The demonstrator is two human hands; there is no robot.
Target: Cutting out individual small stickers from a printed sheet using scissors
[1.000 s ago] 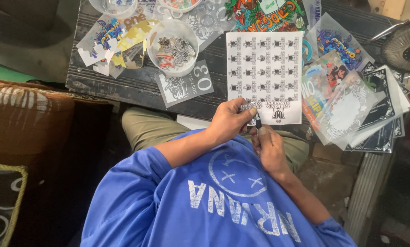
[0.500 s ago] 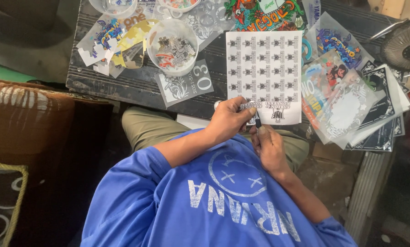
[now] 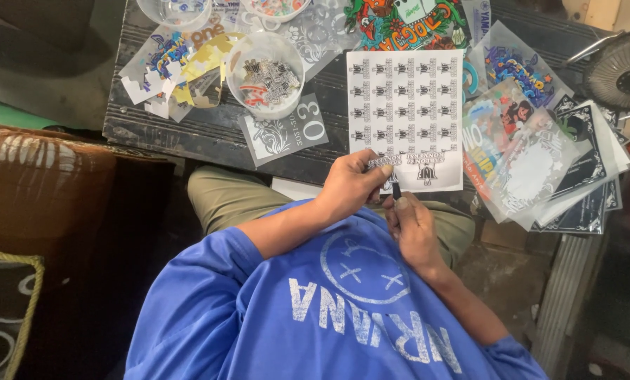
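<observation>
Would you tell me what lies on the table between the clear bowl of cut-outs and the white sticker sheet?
Head view: only bare dark table between bowl and sheet.

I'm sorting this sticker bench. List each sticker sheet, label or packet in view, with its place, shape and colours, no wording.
White sticker sheet: table centre, rectangular, rows of small black emblems; left hand pinches its near edge.
Grey number label: left of it, tilted rectangle, white ornament.
Colourful graphic sheet: far edge, green, orange, blue.
Clear packets: fanned at right, cartoon prints, black-and-white cards beneath.
Round clear tub: holds cut stickers.
Right hand: grip on a small dark tool.
</observation>
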